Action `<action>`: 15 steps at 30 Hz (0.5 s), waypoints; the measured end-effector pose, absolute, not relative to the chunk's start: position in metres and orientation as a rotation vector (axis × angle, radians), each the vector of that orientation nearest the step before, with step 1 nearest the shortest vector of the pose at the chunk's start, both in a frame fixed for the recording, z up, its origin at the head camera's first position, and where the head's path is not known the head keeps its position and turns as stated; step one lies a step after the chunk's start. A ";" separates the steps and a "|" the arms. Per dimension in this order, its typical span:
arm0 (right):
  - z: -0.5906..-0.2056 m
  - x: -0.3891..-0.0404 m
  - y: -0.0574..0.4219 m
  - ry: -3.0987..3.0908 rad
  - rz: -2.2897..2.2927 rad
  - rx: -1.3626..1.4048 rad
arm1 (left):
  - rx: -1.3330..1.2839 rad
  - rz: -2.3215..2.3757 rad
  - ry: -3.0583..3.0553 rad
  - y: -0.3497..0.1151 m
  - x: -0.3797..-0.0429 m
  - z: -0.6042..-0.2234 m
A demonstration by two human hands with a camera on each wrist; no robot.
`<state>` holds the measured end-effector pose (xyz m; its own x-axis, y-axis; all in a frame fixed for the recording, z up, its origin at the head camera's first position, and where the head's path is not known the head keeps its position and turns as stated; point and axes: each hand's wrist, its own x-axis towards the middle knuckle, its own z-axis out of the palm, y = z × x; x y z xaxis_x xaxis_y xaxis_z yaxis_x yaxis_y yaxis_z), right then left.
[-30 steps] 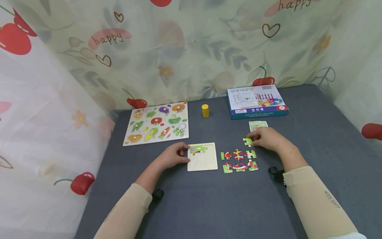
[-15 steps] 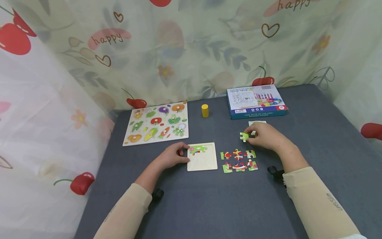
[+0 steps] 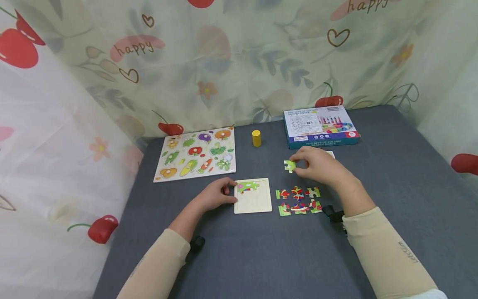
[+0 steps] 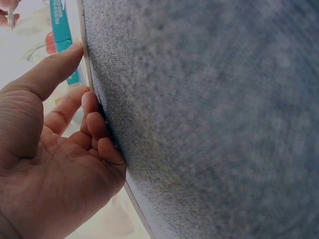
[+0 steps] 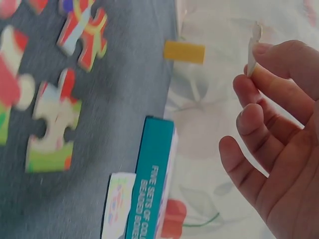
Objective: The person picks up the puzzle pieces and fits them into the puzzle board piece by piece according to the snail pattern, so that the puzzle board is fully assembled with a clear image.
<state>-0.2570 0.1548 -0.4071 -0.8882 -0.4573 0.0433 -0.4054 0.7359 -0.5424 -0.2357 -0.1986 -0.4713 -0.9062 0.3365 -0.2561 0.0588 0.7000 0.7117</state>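
Observation:
My right hand (image 3: 317, 163) pinches a green jigsaw puzzle piece (image 3: 289, 166) between thumb and fingers, above the table; in the right wrist view that piece (image 5: 251, 52) appears edge-on. My left hand (image 3: 214, 194) rests at the left side of a pale square puzzle tray (image 3: 257, 204). In the left wrist view its thumb and index fingertips touch the tray's edge, spaced apart, while the other fingers bend inward. Joined green pieces (image 3: 248, 187) lie in the tray's upper left. Several loose red, white and green puzzle pieces (image 3: 300, 209) lie in two rows right of the tray.
A vegetable puzzle board (image 3: 199, 154) lies at the back left. Behind the tray stands a yellow cylinder (image 3: 256, 138). A flat teal box (image 3: 323, 126) is at the back right, with a small picture card (image 5: 117, 201) in front of it. A printed curtain (image 3: 239, 62) borders the table.
The right hand has picked up the green puzzle piece from beside the card and carried it left, towards the tray. The left hand and the tray have stayed in place.

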 end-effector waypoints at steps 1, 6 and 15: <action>-0.407 -0.257 0.151 2.842 -0.857 -0.713 | 0.310 1.046 2.541 -0.199 -0.236 -0.471; -0.407 -0.259 0.136 2.825 -0.865 -0.751 | 0.325 1.049 2.538 -0.199 -0.236 -0.472; -0.415 -0.261 0.115 2.799 -0.834 -0.819 | 0.333 1.057 2.542 -0.200 -0.235 -0.471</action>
